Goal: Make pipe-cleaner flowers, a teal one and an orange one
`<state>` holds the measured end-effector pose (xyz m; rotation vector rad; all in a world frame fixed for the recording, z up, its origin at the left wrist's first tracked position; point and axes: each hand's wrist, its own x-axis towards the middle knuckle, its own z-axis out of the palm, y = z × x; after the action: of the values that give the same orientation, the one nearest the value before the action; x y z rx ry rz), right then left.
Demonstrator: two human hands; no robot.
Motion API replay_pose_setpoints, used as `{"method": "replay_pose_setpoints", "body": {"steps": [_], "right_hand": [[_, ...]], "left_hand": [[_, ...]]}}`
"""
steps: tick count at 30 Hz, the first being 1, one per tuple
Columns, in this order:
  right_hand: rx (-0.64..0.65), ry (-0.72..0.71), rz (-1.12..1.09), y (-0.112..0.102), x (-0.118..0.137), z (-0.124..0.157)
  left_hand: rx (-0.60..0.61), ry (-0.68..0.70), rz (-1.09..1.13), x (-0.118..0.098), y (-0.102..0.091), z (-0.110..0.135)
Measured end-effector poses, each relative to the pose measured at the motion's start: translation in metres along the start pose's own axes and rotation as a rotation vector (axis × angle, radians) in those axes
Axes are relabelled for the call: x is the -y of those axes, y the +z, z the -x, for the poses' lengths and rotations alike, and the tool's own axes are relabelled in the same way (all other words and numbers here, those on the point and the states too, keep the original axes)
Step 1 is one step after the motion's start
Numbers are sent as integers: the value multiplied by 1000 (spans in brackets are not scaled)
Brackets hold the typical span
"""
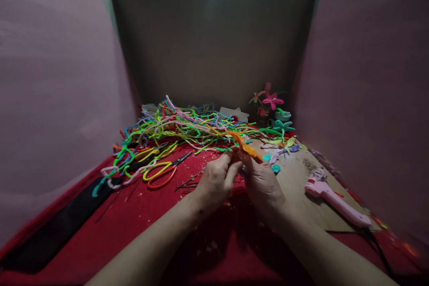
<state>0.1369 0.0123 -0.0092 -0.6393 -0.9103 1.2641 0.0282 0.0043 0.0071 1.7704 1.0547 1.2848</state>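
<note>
Fuzzy orange pipe-cleaner petals (252, 152) rise from between my two hands, above the middle of the red cloth. My right hand (263, 183) is closed, its thumb and fingers pinching them near the lower end. Beside it my left hand (216, 174) is closed too, with its fingertips pressed at the base of the same piece. The exact spot where the fingertips meet is partly hidden by the hands. Left of my left hand lie scissors (161, 175) with yellow and orange handles, blades pointing away to the right.
Behind my hands spreads a tangled heap of coloured pipe cleaners (181, 125). On the right, a cardboard sheet (295, 187) bears loose petals and a pink corded tool (338, 201). Pipe-cleaner flowers (273, 100) stand at the back right. A black strip (56, 225) lies at left.
</note>
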Motion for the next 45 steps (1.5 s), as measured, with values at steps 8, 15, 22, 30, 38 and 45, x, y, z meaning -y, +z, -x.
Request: {"method": "replay_pose_setpoints", "body": {"steps": [8, 15, 22, 30, 38, 45], "right_hand": [[20, -128, 203, -1, 2, 5], [24, -415, 398, -11, 5, 8], [84, -396, 470, -12, 5, 14], [101, -381, 440, -9, 5, 14], [96, -304, 451, -13, 6, 15], [87, -295, 440, -11, 11, 15]], "left_hand": [[57, -79, 128, 5, -1, 0], [-56, -55, 348, -14, -34, -13], [140, -273, 557, -19, -40, -9], [170, -472, 762, -9, -32, -11], [330, -288, 352, -18, -27, -1], [243, -231, 287, -22, -26, -2]]}}
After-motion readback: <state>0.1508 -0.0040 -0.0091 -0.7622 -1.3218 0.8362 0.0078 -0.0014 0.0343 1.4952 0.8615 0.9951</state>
